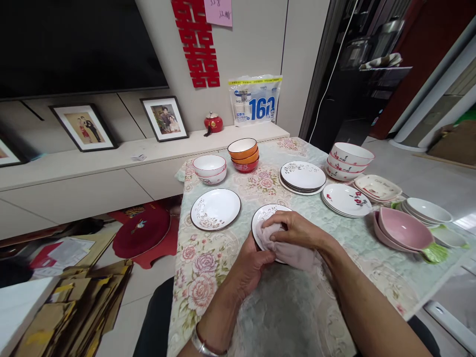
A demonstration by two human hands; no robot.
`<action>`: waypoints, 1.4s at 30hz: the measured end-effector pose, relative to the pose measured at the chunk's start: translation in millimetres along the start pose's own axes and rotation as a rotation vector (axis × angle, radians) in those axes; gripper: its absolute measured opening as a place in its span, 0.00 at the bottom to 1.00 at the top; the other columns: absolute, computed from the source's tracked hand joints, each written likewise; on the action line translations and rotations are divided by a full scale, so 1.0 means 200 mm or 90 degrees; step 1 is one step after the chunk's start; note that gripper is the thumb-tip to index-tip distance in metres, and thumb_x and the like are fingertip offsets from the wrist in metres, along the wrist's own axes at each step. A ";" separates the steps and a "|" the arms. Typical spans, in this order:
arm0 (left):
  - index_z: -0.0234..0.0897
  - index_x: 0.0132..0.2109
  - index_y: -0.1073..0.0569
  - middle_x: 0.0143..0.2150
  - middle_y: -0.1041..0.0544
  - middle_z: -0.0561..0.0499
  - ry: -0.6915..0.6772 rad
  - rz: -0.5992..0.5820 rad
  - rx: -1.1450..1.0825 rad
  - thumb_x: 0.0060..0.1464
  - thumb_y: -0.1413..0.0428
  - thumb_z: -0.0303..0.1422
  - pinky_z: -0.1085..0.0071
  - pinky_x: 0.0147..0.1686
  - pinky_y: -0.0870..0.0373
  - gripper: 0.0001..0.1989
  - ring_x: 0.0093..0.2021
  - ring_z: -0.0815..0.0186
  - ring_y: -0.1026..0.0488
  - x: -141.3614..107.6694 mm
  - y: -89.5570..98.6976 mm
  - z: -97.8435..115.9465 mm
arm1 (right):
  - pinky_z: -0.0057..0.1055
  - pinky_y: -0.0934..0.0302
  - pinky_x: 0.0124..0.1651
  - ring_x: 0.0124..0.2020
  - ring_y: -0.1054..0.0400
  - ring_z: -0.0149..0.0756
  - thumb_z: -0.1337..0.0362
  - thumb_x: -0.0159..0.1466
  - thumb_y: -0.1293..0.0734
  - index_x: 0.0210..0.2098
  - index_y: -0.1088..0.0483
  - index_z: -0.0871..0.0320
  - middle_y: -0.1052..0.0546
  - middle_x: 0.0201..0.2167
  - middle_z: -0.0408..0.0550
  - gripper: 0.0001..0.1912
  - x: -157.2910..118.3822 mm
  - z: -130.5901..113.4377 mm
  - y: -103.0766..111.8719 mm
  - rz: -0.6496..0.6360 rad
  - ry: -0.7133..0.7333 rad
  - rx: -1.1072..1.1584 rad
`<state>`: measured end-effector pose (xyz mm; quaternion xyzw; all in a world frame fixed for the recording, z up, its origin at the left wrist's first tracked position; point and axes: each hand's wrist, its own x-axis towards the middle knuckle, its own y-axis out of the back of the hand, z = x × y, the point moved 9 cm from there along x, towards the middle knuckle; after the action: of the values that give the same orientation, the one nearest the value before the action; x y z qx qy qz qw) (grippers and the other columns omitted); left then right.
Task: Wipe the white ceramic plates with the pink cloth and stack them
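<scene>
One patterned plate (265, 215) in hand over the flowery tabletop (286, 312): left hand (256, 264) has its fingers clamped on the rim, right hand's (297, 230) fingers are bunched on a pale cloth (293, 252) pressed to it. Another plate (215, 208) lies left, stacked plates (303, 174) beyond, to the right.

A television (80, 44) and framed photos (165, 120) show a home.

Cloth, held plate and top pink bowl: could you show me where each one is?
Cloth (293, 252), head view: on its loose folds.
Held plate (264, 216), head view: on its uncovered upper-left face.
Top pink bowl (406, 229), head view: on its inside.
</scene>
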<state>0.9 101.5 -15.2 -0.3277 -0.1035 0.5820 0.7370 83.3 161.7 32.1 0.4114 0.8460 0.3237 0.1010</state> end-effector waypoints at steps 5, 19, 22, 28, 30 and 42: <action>0.41 0.60 0.31 0.50 0.22 0.46 0.007 0.010 -0.006 0.36 0.42 0.19 0.66 0.45 0.32 0.39 0.49 0.56 0.28 0.01 0.01 -0.02 | 0.38 0.40 0.51 0.47 0.29 0.44 0.63 0.59 0.33 0.46 0.24 0.53 0.21 0.45 0.49 0.16 -0.02 0.17 0.15 0.199 -0.167 -0.148; 0.38 0.56 0.30 0.41 0.22 0.50 0.016 0.032 0.038 0.34 0.45 0.18 0.71 0.34 0.37 0.37 0.37 0.64 0.30 0.01 0.02 -0.03 | 0.35 0.39 0.52 0.47 0.29 0.41 0.65 0.60 0.32 0.48 0.24 0.52 0.22 0.46 0.47 0.16 0.02 0.04 0.05 0.117 -0.034 -0.088; 0.38 0.57 0.30 0.42 0.22 0.48 0.016 0.013 0.025 0.33 0.45 0.19 0.69 0.37 0.35 0.37 0.39 0.61 0.29 0.01 0.00 -0.02 | 0.40 0.41 0.54 0.49 0.31 0.44 0.64 0.62 0.34 0.51 0.25 0.54 0.23 0.47 0.52 0.18 -0.01 0.14 0.14 0.238 -0.130 -0.185; 0.36 0.44 0.26 0.33 0.24 0.52 0.017 0.033 0.041 0.32 0.46 0.19 0.72 0.32 0.38 0.27 0.33 0.66 0.32 0.02 0.04 -0.04 | 0.33 0.39 0.48 0.43 0.31 0.38 0.67 0.63 0.34 0.54 0.27 0.53 0.26 0.41 0.49 0.19 0.04 0.00 -0.03 0.135 0.027 -0.126; 0.34 0.41 0.26 0.30 0.26 0.53 0.020 0.037 0.052 0.31 0.47 0.19 0.73 0.31 0.39 0.24 0.31 0.67 0.33 0.03 0.05 -0.05 | 0.31 0.39 0.45 0.41 0.31 0.35 0.68 0.64 0.35 0.54 0.27 0.50 0.27 0.38 0.47 0.20 0.05 -0.06 -0.09 0.087 0.078 -0.100; 0.34 0.54 0.31 0.44 0.21 0.45 0.004 0.069 0.001 0.34 0.45 0.20 0.69 0.38 0.33 0.34 0.42 0.60 0.27 0.02 0.04 -0.03 | 0.35 0.42 0.43 0.43 0.29 0.46 0.61 0.66 0.39 0.53 0.29 0.56 0.24 0.41 0.56 0.18 -0.08 0.22 0.22 0.216 -0.334 -0.453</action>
<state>-0.8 103.1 -25.6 -0.3339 -0.0827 0.6199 0.7053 139.7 189.5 24.7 0.5515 0.5494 0.4903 0.3919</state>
